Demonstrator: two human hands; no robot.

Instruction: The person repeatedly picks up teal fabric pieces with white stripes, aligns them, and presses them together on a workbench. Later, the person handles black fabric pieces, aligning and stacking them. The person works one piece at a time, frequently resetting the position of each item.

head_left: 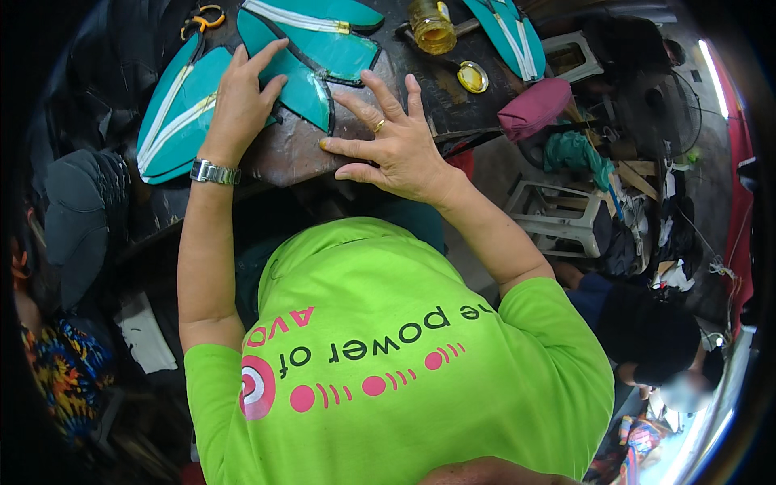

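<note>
Teal fabric pieces with dark edges lie on the worktable. My left hand (244, 99), wearing a metal watch, rests with outstretched fingers on the middle teal piece (301, 95). My right hand (396, 145) is spread open over the bare tabletop, its fingertips near the dark lower edge of that piece. Neither hand grips anything. Beyond lies another teal piece (356, 50) with a white zipper strip (295, 18). Left of my left hand, a teal panel (179, 121) carries two white strips, partly hidden under my wrist.
Orange-handled scissors (208, 18) lie at the far left. An open jar of yellow glue (431, 31) and a glue-coated lid (472, 77) stand right, near another teal panel (508, 36). A maroon pouch (533, 109) sits at the table's right edge. A stool (558, 218) and a person (647, 327) are at right.
</note>
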